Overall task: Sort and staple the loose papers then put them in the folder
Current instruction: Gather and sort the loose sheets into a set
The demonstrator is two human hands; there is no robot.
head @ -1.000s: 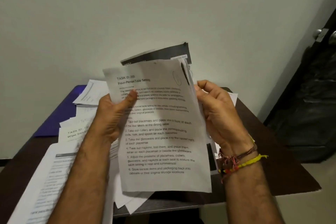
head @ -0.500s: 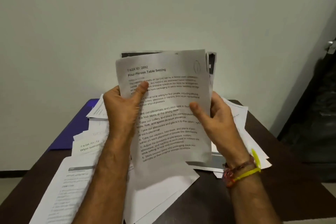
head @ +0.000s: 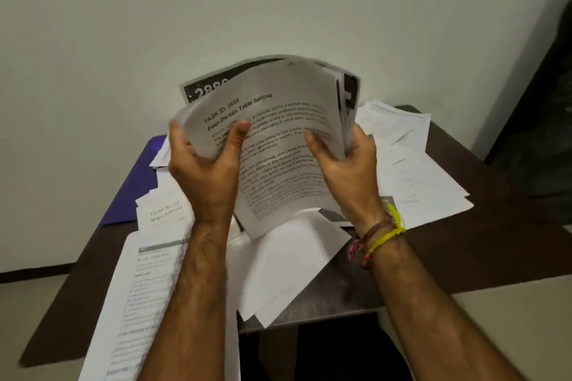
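Observation:
A bundle of printed papers (head: pixel 278 120) stands upright above the table, tilted and bowed; its front sheet is headed "Four-Person Table Setting". Behind it a sheet with a black band and white digits (head: pixel 204 90) sticks out. My left hand (head: pixel 204 170) grips the bundle's left edge, thumb on the front page. My right hand (head: pixel 343 170) grips the right edge, thumb on the front page too. A purple folder (head: pixel 136 192) lies flat at the table's far left, partly under loose sheets. No stapler is in view.
Loose white sheets lie across the dark brown table (head: pixel 495 244): a long printed stack (head: pixel 139 297) at the near left, blank sheets (head: pixel 284 260) under my hands, more pages (head: pixel 411 164) at the right. A pale wall is behind, a dark door (head: pixel 544 120) at right.
The bundle has tipped to the left and bowed, and my hands have shifted down its side edges. The view has dropped, showing more of the table.

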